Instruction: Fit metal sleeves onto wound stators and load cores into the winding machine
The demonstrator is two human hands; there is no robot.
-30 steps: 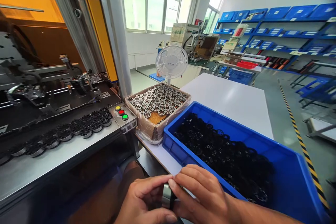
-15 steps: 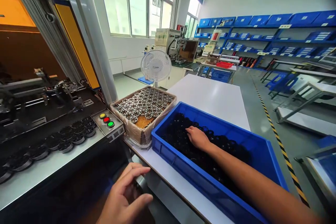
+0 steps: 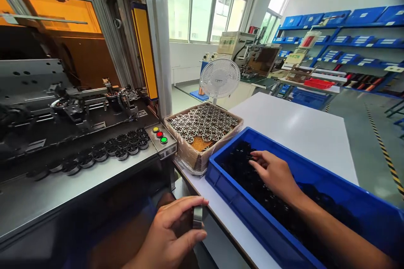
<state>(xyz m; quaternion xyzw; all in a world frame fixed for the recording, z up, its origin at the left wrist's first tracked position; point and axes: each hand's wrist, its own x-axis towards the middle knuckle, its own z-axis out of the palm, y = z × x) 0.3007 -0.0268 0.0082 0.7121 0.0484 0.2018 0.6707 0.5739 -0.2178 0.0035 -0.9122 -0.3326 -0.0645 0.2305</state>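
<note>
A metal ring (image 3: pixel 198 216) is pinched by its rim in the left hand (image 3: pixel 167 229), presumably leaving its face free, while beyond those fingers black parts (image 3: pixel 241 157) are heaped, apparently for easy reach, beneath the right hand (image 3: pixel 277 174), whose curled fingers' hold cannot be told.

Well beyond the right grip (image 3: pixel 277 174) and to its left, a white fan (image 3: pixel 220 77) is seen standing, its round cage faced forward. Behind it, tall windows (image 3: pixel 202 8) are set above a pale wall (image 3: pixel 189 59). Ahead and to the right of the grip, a red tray (image 3: pixel 318 84) is held on a distant desk (image 3: pixel 336 89), and blue shelves (image 3: pixel 362 25), farther back, are loaded with blue bins (image 3: pixel 364 15). Farther right, the grey floor (image 3: pixel 366 143) is marked by black-and-yellow tape (image 3: pixel 383 147).
</note>
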